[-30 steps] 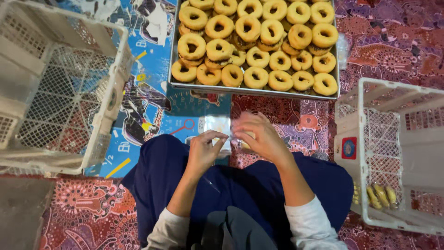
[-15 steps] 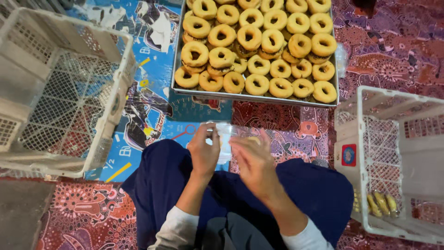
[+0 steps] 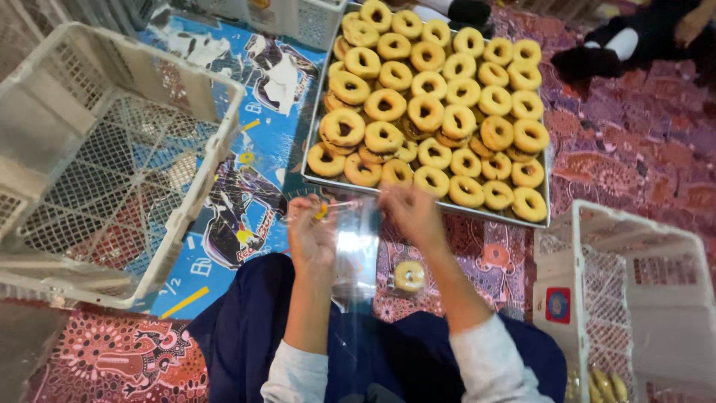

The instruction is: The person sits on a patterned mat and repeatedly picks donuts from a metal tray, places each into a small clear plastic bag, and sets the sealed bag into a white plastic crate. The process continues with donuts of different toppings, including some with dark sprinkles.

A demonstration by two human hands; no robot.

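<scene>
Between both hands [image 3: 313,239] [image 3: 410,213], a clear bag [image 3: 354,246] hangs, apparently pinched by each hand's fingertips.

Patterned maroon carpet [image 3: 634,149], blue printed mat [image 3: 253,149] on floor

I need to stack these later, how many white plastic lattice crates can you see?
3: one white plastic lattice crate at left, one at lower right, one at the top edge, partly cut off.

White plastic crates [image 3: 112,164] flank a patterned mat [image 3: 626,149].
</scene>
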